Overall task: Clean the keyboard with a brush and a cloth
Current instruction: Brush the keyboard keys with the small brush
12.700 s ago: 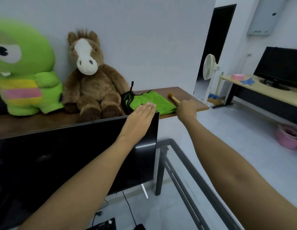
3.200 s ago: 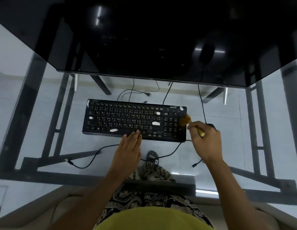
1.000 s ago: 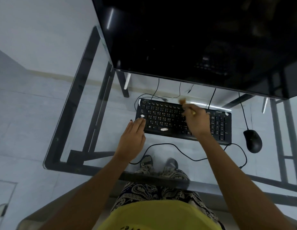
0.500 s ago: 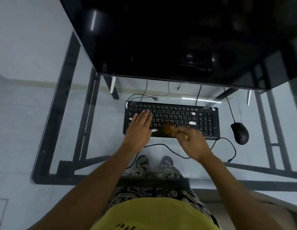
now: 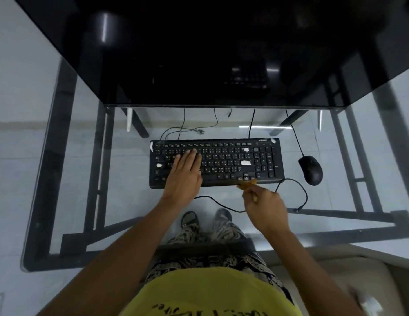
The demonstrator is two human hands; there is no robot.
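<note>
On the clear glass tabletop (image 5: 112, 174) lies the flat black plastic keyboard (image 5: 224, 161), several white scraps among its keys. Left hand (image 5: 184, 176) rests flat on the left keys, fingers straight, steadying it. Right hand (image 5: 265, 207) grips the small tan-bristled wooden brush (image 5: 245, 185) at the front edge. Best sweep in short, light strokes along the rows, flicking debris off one edge. No cloth shows.

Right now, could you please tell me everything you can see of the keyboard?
The keyboard is black, full-size with a number pad, seemingly plastic, lying flat on the glass desk. Several white scraps dot its keys. The left hand rests flat on its left half; the brush, held by the right hand, meets its front edge. A cable leaves its right corner.
</note>
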